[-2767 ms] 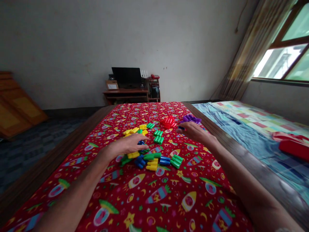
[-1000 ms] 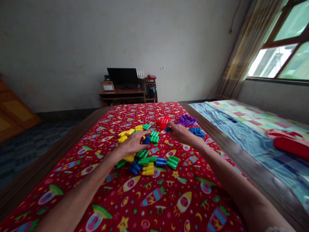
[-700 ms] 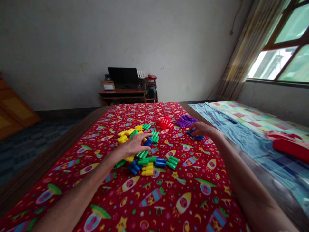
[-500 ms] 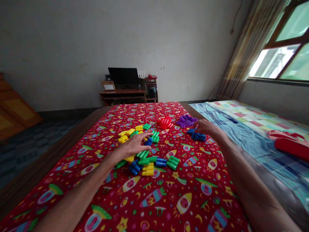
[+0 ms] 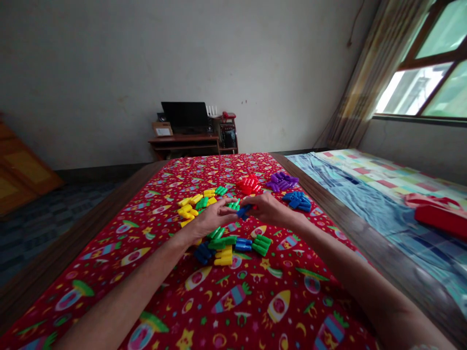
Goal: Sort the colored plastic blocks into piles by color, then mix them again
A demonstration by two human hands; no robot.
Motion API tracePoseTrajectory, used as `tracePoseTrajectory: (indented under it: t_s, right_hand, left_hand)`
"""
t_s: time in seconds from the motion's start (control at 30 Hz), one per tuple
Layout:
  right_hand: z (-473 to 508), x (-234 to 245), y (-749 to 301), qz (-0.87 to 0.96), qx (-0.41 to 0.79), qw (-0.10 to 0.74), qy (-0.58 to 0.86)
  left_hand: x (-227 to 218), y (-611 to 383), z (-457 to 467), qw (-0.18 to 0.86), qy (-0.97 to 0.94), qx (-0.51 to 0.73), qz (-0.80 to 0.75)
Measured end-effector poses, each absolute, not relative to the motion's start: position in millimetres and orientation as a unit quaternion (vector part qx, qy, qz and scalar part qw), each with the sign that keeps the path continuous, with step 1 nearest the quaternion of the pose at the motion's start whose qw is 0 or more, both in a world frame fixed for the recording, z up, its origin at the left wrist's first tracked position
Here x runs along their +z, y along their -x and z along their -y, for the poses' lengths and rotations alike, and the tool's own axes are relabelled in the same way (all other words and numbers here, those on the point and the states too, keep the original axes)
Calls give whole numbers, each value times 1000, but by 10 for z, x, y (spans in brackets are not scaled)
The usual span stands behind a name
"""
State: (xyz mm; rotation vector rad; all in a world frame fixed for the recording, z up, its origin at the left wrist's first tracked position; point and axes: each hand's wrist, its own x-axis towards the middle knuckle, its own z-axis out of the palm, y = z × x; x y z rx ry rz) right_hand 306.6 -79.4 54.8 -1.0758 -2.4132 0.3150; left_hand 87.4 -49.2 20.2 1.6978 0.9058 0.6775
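Note:
Over the middle of the table, my left hand (image 5: 215, 217) and my right hand (image 5: 269, 209) meet at a small blue toy building block (image 5: 243, 212). The fingers of my right hand pinch its right end. Closed thumb and fingertips of my left hand are at its left end; part of the block is hidden by both hands. Below and around my left hand lie green blocks (image 5: 222, 242), yellow blocks (image 5: 224, 255) and a blue block (image 5: 243, 244). Beyond my right hand is a pile of blue blocks (image 5: 298, 201).
Red blocks (image 5: 249, 184) and purple blocks (image 5: 282, 182) form separate piles farther back. A red patterned cloth (image 5: 255, 296) covers the table. On the right is a bed (image 5: 350, 194) with a red item (image 5: 440, 224). A desk with a monitor (image 5: 184, 115) stands by the wall.
My right hand has moved left from the blue pile to my left hand and now grips the blue block. My left hand has shifted slightly right with that block.

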Motion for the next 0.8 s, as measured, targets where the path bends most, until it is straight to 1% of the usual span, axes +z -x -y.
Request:
tracePoseTrajectory:
  t_s: [0.1,0.17,0.23,0.33,0.5,0.53,0.6,0.7,0.77,0.8]
  right_hand:
    - [629,608,-3487,800,17,217,558]
    - [553,645,-3814,710,-63,173,679]
    - [519,644,-4074,646,-98,115,748]
    - [524,591,-4252,621,-96,34,777]
    - [580,626,-4167,659,-42,-63,749]
    - [597,667,-4124,667,-38,-70,741]
    - [644,761,-4003,672,-54,-55,736]
    - [758,861,-3676,703,-93,10,705]
    - [875,848,-3368,771,-76,52,631]
    - [945,809,-3209,814,-48,66,575]
  left_hand:
    - [230,-791,413,455,-749,302,-376]
    - [263,-744,373,416,-767,310,-377]
    - [296,-718,356,396,-773,319,-379]
    - [346,-689,355,367,-782,325,-384]
    - [510,-496,329,290,-815,289,-410]
    - [556,-433,324,282,-820,276,-415]
    - [642,-311,328,273,-828,232,-430]
    - [708,-200,379,238,-850,113,-456]
    - [693,-199,426,203,-865,37,-458]
    - [672,-217,448,192,-871,10,-453]
